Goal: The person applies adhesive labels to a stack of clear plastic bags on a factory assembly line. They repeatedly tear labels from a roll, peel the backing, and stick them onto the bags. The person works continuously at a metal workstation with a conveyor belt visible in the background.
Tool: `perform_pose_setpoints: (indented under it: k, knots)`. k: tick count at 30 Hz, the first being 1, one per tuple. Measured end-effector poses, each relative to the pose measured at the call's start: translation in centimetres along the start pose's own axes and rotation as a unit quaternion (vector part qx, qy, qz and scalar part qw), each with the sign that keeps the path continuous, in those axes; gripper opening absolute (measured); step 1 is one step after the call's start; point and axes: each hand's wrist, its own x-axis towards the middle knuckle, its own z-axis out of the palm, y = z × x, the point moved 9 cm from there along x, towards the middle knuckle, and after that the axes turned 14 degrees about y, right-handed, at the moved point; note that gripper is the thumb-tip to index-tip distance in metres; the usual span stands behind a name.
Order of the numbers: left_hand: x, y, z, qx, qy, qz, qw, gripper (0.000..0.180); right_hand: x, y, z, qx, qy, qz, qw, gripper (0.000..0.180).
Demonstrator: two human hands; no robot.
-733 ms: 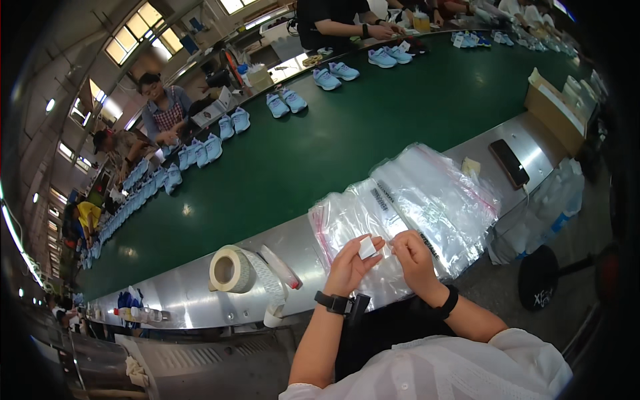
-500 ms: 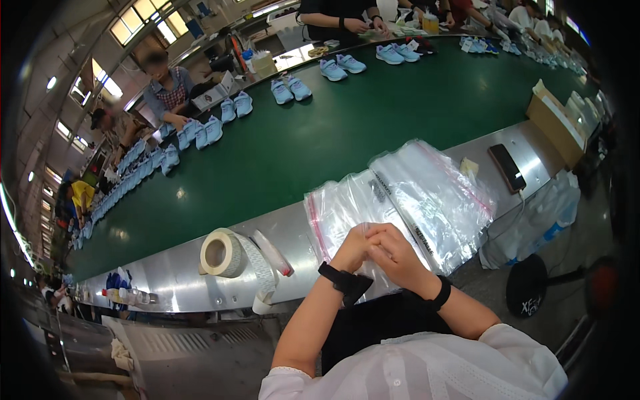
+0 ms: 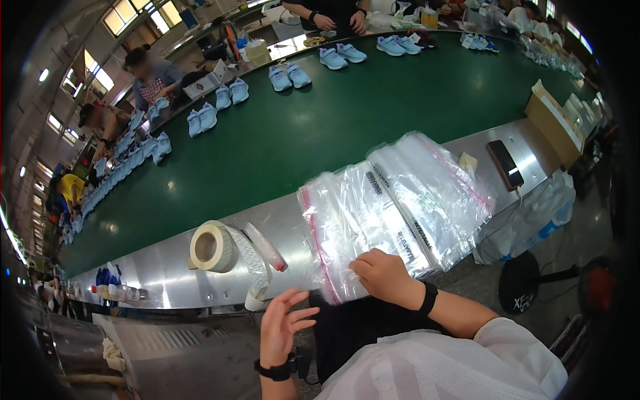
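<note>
Head view: a bag is being picked from the bags (image 3: pixel 393 207) stacked on the ledge (image 3: pixel 167 267), pinched at the near edge by the right hand (image 3: pixel 381 277), while the left hand (image 3: pixel 283 327) is held open and empty, so a clean single-bag separation appears needed next.

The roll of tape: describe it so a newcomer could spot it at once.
Follow the steel ledge along the near side of the green conveyor belt. Left of the stack of clear plastic bags under the right hand sits the roll of tape: the only cream ring with a hollow core.
</note>
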Motion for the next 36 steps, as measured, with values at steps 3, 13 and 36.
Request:
perform_pose_setpoints:
  k: [3, 13, 36]
  knots:
    - [-2.2, 1.3, -6.3, 0.142, 0.269, 0.145, 0.942, 0.032, 0.3, 6.1, -1.9, 0.277, 0.075, 0.320, 0.903, 0.010]
    - [1.6, -4.6, -11.0, 0.190, 0.378, 0.206, 0.882, 0.060, -11.7, 20.8, -16.3, 0.161, 0.345, 0.532, 0.756, 0.010]
    - [2.4, -4.1, -8.7, -0.058, 0.054, -0.146, 0.986, 0.041, 0.6, -7.3, 17.8, 0.596, -0.200, 0.444, 0.639, 0.029]
